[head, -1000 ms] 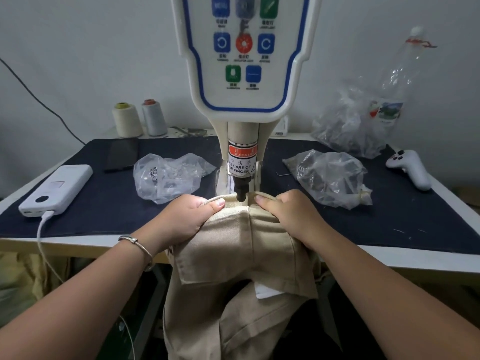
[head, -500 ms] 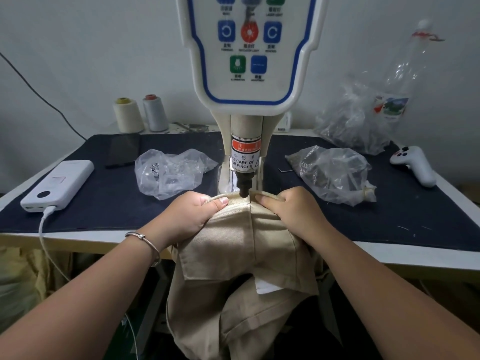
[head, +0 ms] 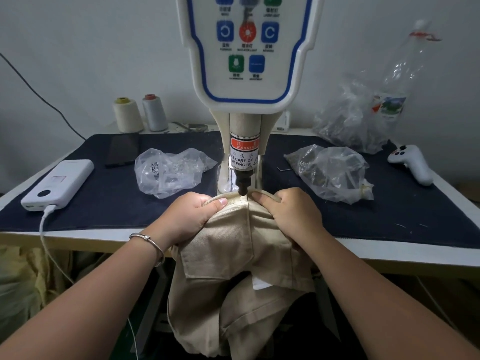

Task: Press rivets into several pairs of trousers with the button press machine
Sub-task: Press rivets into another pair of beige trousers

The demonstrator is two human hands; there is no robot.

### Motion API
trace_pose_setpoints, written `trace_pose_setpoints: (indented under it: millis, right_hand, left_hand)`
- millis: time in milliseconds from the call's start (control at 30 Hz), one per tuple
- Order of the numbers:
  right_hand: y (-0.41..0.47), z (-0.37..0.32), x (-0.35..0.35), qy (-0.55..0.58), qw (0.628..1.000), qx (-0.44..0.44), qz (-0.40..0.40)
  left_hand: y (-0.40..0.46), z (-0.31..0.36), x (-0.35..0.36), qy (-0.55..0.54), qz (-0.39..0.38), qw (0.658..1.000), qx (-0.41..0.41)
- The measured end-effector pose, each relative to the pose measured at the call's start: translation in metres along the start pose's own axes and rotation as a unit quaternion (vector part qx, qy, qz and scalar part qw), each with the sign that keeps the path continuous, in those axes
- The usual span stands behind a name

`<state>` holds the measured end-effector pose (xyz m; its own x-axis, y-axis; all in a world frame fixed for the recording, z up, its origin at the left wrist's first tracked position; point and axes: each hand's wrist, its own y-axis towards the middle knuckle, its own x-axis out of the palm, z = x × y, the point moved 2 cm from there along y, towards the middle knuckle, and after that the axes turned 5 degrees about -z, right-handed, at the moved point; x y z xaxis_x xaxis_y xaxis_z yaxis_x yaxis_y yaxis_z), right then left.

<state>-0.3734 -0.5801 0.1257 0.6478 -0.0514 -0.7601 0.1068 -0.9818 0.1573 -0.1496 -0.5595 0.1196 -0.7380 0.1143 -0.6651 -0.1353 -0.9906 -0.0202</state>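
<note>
The trousers (head: 241,245) hang over the near edge of the table (head: 389,253), waistband uppermost. The left hand (head: 191,215) and right hand (head: 289,213) each grip the waistband, either side of the punch (head: 243,187). The punch stands directly above the fabric between both thumbs, equally near each hand.

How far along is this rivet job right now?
No finished trousers or set rivets are visible, so nothing can be counted as done. In hand: the left hand and right hand grip the beige trousers with the top edge under the press punch. Left: pressing this rivet, then the other pairs, which are not clearly in view.
</note>
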Motion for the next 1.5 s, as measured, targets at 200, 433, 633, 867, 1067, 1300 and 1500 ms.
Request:
trace_pose_setpoints:
  millis: [200, 433, 633, 867, 1067, 1300, 1500]
  right_hand:
    - [-0.002, -0.001, 0.004, -0.014, 1.0, -0.015, 0.014]
    - [-0.014, -0.004, 0.009, -0.064, 0.994, -0.047, 0.075]
    - [-0.019, -0.007, 0.009, -0.084, 0.991, -0.04, 0.093]
    - [-0.02, -0.007, 0.009, -0.082, 0.991, -0.042, 0.099]
    - [-0.02, -0.007, 0.009, -0.072, 0.992, -0.038, 0.099]
    - [-0.02, -0.008, 0.009, -0.075, 0.992, -0.033, 0.096]
    - [-0.021, -0.01, 0.008, -0.081, 0.992, -0.037, 0.094]
  left_hand:
    - [-0.001, 0.001, 0.001, 0.009, 0.009, 1.0, -0.002]
    - [-0.006, 0.003, 0.004, 0.016, 0.013, 1.0, 0.004]
    - [-0.007, 0.003, 0.005, 0.021, 0.012, 1.0, 0.007]
    - [-0.006, 0.003, 0.005, 0.016, 0.01, 1.0, 0.002]
    - [-0.007, 0.004, 0.005, 0.012, 0.012, 1.0, 0.005]
    - [-0.007, 0.004, 0.005, 0.013, 0.01, 1.0, 0.007]
    - [-0.007, 0.003, 0.005, 0.019, 0.012, 1.0, 0.007]
